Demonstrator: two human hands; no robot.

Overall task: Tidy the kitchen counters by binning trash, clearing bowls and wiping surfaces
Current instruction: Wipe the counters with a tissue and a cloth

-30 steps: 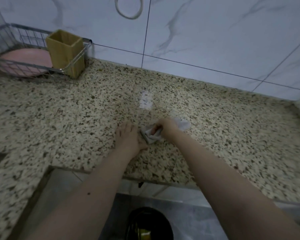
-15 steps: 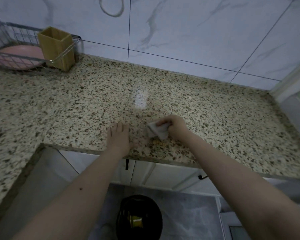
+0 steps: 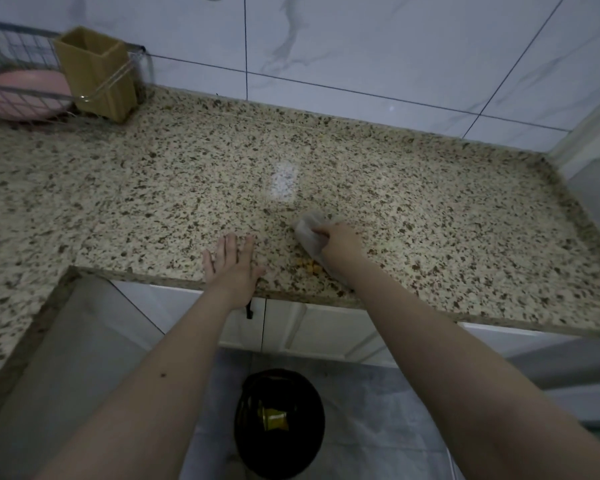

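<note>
Head view: the wire dish rack [image 3: 11, 95] sits on the speckled stone counter [image 3: 430, 209] at the 10 o'clock corner of the frame and contains a pink bowl or plate [image 3: 21, 93]; which of the two cannot be determined through the wires. A tan square utensil holder [image 3: 96, 72] hangs on the rack's right end; its interior is dark and no contents are discernible. On the floor at 6 o'clock stands a round black trash bin [image 3: 279, 424], lined in black, containing a yellow-gold wrapper [image 3: 274, 419]; any print on the wrapper is too blurred to read. No other label or writing is legible. The left hand [image 3: 231, 263] lies palm-down on the counter near its front edge, fingers straight and slightly apart, holding nothing. The right hand [image 3: 338, 245], at 3 o'clock of the left hand, has its fingers curled and clamped on a crumpled grey-white cloth [image 3: 309, 233], which is pressed against the counter. Small orange crumbs [image 3: 309, 265] lie on the counter touching the cloth's lower edge, between the two hands. White cabinet doors [image 3: 326, 332] sit below the counter edge.
</note>
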